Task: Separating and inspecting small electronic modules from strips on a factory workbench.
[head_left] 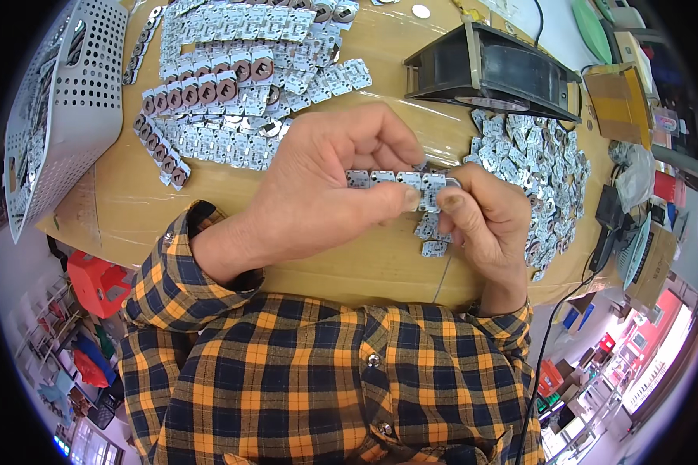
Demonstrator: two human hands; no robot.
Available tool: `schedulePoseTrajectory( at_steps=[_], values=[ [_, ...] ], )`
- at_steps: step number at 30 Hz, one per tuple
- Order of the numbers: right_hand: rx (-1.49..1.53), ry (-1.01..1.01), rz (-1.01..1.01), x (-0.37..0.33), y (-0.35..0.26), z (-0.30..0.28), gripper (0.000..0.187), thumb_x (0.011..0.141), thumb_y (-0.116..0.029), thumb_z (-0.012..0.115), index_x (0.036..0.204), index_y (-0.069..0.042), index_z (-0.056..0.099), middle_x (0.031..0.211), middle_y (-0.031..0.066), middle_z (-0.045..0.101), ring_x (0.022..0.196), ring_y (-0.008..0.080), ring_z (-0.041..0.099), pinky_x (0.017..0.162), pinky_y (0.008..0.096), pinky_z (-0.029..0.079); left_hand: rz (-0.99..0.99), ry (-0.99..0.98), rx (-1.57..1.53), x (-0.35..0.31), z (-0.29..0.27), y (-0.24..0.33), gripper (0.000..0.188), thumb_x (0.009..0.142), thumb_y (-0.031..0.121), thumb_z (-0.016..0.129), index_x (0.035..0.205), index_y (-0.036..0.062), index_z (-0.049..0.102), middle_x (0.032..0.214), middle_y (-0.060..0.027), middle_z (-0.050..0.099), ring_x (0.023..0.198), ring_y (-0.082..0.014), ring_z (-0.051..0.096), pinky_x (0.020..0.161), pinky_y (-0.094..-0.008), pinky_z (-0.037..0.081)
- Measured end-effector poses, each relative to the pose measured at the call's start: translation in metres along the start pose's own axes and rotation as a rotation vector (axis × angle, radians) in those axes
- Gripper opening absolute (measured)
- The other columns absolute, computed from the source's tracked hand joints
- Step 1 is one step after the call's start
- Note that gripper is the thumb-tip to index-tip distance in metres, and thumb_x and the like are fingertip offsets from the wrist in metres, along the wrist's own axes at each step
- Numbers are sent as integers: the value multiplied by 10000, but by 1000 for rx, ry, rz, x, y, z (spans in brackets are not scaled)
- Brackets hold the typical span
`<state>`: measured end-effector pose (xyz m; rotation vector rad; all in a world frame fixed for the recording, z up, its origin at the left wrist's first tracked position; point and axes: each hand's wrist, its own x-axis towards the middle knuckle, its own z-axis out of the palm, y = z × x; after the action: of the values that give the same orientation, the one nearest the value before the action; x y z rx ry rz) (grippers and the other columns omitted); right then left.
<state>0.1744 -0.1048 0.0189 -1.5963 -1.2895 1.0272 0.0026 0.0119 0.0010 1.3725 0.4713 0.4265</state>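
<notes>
Between my hands, above the table, is a strip of small circuit boards (384, 178). My left hand (318, 178) is closed on the strip's left part, its thumb pressed along the lower edge. At the strip's right end my right hand (488, 221) pinches a board between thumb and curled fingers. Below the strip a few loose circuit boards (434, 248) lie on the table, partly hidden by my right hand. A large heap of single boards (531, 186) spreads to the right. Stacked strips of joined boards (233, 93), some with round coin-cell holders, lie at the upper left.
A white perforated basket (89, 93) filled with boards stands at the left edge. A black frame-like device (492, 70) sits at the far right, near a cardboard box (620, 105). A black cable (554, 325) runs down the right side. A red stool (97, 283) stands below left.
</notes>
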Motion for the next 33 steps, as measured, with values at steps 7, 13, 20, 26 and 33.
schedulePoseTrajectory(
  at_steps=[7,13,20,26,33],
  values=[
    [872,-99,318,-3,3,1,306,990,-217,542,757,-18,546,550,12,508,407,39,370,372,204,276,-174,-61,-347,2,-3,8,199,836,51,707,973,-4,572,807,-72,668,599,-96,644,459,-167,434],
    [1116,-86,373,1,-5,9,315,1004,-221,515,765,-16,522,560,21,476,405,38,350,355,209,260,-197,-82,-469,2,-2,7,189,846,50,697,974,-7,570,835,-81,669,616,-110,651,499,-186,470],
    [801,110,264,1,2,13,295,1005,-197,501,766,-25,532,562,3,488,407,34,363,372,205,276,100,96,-233,1,2,-3,163,846,-17,643,1001,-22,593,873,-96,665,735,-131,656,593,-211,505],
    [507,74,185,-2,7,10,285,995,-182,508,751,-42,462,539,-19,428,401,32,327,377,205,254,484,123,443,0,2,-2,227,731,-127,618,930,-21,643,849,-118,658,728,-199,648,621,-261,503],
    [545,80,201,-2,10,11,264,986,-158,531,760,-24,552,533,-31,477,429,14,370,404,195,284,539,142,514,-1,4,-5,255,716,-140,630,940,-20,637,844,-129,655,725,-213,651,613,-269,505]
  ],
)
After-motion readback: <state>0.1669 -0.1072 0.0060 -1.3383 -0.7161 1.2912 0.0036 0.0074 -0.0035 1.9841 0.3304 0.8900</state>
